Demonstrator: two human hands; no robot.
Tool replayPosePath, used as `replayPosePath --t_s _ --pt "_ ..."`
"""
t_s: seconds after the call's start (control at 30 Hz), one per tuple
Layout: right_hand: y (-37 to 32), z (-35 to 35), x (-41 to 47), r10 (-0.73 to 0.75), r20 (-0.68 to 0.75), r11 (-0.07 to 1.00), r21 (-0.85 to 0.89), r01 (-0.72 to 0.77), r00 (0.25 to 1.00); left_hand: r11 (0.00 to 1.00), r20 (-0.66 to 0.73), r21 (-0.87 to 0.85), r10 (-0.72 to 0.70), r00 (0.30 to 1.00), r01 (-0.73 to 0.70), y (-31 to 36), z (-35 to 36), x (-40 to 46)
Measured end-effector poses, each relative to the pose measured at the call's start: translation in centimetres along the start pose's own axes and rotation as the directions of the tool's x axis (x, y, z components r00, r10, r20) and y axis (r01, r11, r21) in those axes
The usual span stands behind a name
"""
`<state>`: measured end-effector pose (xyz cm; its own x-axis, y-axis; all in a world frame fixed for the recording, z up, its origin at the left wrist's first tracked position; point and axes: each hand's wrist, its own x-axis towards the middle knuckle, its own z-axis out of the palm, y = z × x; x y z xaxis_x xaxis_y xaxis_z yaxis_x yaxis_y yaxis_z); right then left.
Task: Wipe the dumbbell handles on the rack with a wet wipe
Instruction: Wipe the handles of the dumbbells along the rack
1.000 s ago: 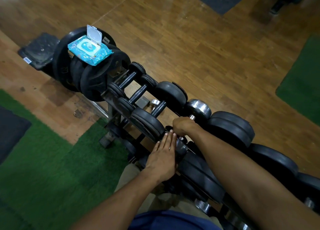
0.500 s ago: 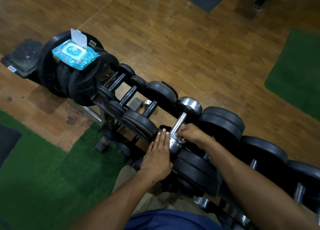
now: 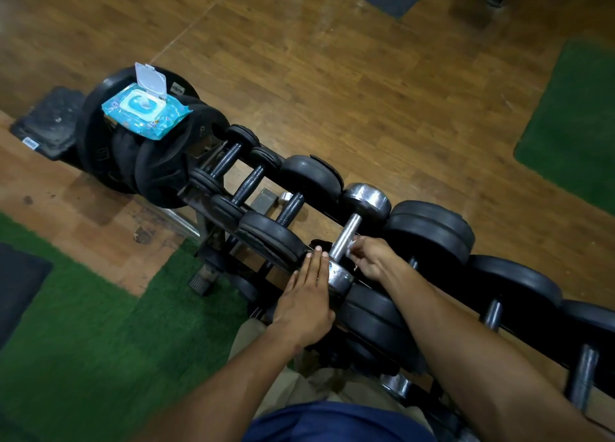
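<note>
A chrome dumbbell lies across the black rack among black rubber dumbbells. My right hand pinches a white wet wipe against the near end of its shiny handle. My left hand lies flat with straight fingers beside the dumbbell's near chrome head, fingertips touching the neighbouring black dumbbell. A blue pack of wet wipes with its lid flipped up rests on stacked weight plates at the rack's far left end.
Black weight plates lean at the rack's left end. More black dumbbells fill the rack to the right. Wooden floor lies beyond the rack, with green turf mats at the near left and far right.
My right hand has slid down the chrome handle from its far end to its near end, baring most of the handle. My left hand has stayed by the near head.
</note>
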<state>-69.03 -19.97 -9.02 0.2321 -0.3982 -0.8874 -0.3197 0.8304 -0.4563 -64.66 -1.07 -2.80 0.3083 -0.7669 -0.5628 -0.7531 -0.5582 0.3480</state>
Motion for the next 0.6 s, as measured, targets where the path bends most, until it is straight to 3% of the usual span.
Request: replayPosePath --t_s 0.1,0.2,0.27,0.33,0.5,0.6 --pt "-0.2 -0.8 0.0 0.037 -0.011 0.999 -0.003 -0.037 0.999 1.000 -0.002 0.005 -0.005 1.000 0.005 0.0 0.2 0.0" --pt "0.6 -1.4 -0.3 0.152 0.060 0.949 -0.288 -0.129 0.987 1.000 -0.008 0.001 -0.008 1.000 0.008 0.1 0.3 0.0" --pt "1.1 -1.4 -0.1 0.162 0.089 0.865 -0.493 -0.098 0.983 1.000 -0.003 -0.005 -0.009 1.000 0.009 0.1 0.3 0.0" --pt "1.3 -1.1 0.2 0.118 0.085 0.808 -0.587 -0.045 0.989 1.000 -0.006 -0.001 -0.008 1.000 0.008 0.1 0.3 0.0" --pt "0.9 -0.7 -0.1 0.098 0.087 0.790 -0.612 -0.024 0.991 1.000 -0.008 0.017 -0.013 1.000 0.013 0.1 0.5 0.2" --pt "-0.3 -0.5 -0.7 0.061 0.062 0.843 -0.538 -0.018 0.996 0.999 -0.006 0.030 -0.016 1.000 0.016 0.1 0.6 0.3"
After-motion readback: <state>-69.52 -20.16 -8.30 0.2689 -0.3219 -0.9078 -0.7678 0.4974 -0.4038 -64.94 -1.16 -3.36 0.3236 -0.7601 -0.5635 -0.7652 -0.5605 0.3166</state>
